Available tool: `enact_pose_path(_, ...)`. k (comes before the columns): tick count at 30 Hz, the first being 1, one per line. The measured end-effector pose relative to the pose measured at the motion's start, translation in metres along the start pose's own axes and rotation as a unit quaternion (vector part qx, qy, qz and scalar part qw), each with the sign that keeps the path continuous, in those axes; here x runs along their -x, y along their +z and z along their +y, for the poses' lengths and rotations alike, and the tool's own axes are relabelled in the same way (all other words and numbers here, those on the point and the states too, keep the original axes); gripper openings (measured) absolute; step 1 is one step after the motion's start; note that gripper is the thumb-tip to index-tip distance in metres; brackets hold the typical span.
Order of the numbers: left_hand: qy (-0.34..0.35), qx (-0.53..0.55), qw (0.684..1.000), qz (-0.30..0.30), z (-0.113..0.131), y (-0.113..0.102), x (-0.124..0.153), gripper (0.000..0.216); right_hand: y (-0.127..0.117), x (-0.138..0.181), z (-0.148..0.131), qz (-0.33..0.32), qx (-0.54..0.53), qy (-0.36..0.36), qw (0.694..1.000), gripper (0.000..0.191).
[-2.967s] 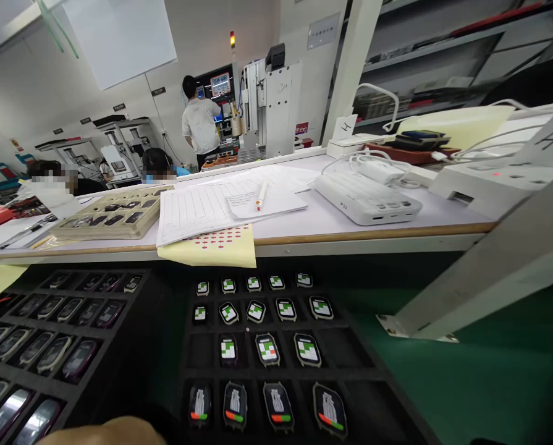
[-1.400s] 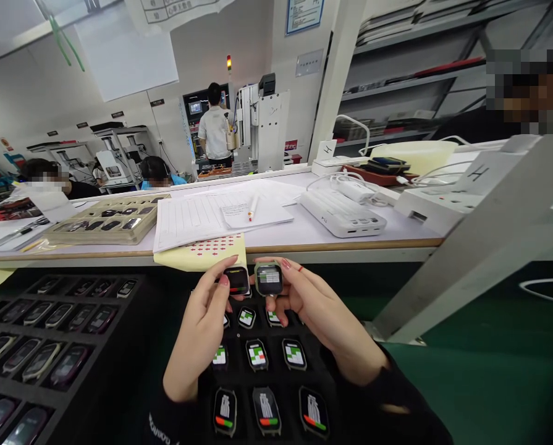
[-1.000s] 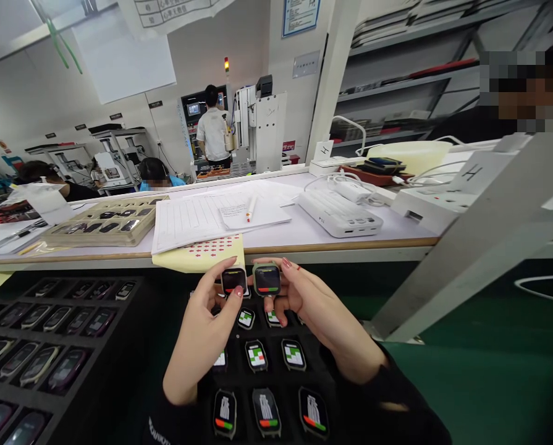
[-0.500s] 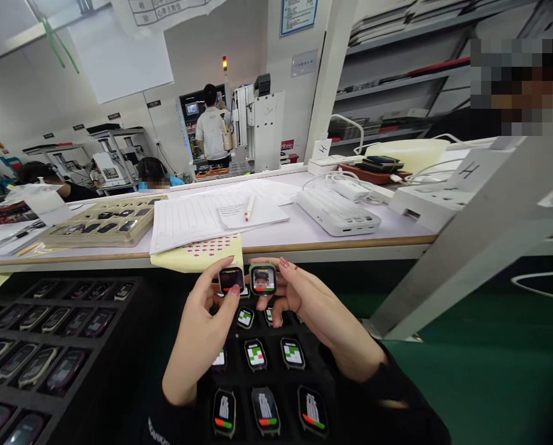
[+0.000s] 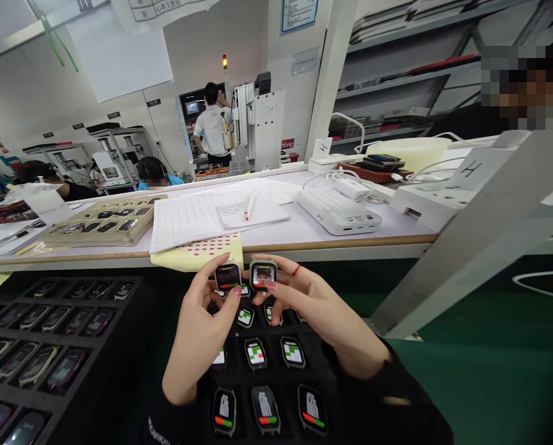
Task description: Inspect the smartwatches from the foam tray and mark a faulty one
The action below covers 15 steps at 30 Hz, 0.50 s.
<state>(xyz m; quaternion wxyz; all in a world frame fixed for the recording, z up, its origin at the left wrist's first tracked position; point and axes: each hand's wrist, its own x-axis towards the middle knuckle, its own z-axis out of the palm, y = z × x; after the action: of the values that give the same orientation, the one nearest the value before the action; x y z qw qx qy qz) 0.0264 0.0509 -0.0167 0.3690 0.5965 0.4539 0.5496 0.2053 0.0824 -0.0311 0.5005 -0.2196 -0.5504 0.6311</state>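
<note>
Plainly, in the head view, I had a watch in each hand, side by side over the black tray (image 5: 244,378). With the gap between them as the dial's centre and twelve straight ahead, my left hand (image 5: 201,321) sat at eight, gripping the pale watch (image 5: 228,276) by its edges, index finger along the top, thumb at the lower right corner. My right hand (image 5: 311,306), towards four, gripped the green watch (image 5: 263,273); its thumb lay by the screen's lower right, though I could not tell whether it pressed. Both screens faced me, probably so I could read them together, and the edge grip seemed meant to leave the glass in sight.

At six, more watches (image 5: 256,353) lay face up in separate slots, likely to stop them rubbing. A second tray (image 5: 123,321) stood at eight. On the bench (image 5: 276,233) were papers (image 5: 188,216) at eleven, a pen (image 5: 249,207) on them at twelve, the power bank (image 5: 338,207) at two and a box (image 5: 137,232) at ten.

The watches were rounded squares of glossy glass; the black tray looked like matt foam. The power bank seemed smooth plastic, and the yellow sheet (image 5: 199,254) at ten drooped thinly over the edge.
</note>
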Motion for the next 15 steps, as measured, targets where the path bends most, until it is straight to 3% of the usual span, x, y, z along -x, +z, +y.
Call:
enact_pose_path(9,-0.001,-0.012,1.0,0.008,0.0003,0.0002,-0.0011,0.047,0.0002,0.0022,-0.0014,-0.013,0.021,-0.009,1.0,0.055)
enact_pose_path(15,-0.001,-0.01,1.0,0.01,-0.0016,-0.0003,-0.0013,0.049,0.0023,0.0019,-0.003,0.002,0.01,-0.002,1.0,0.049)
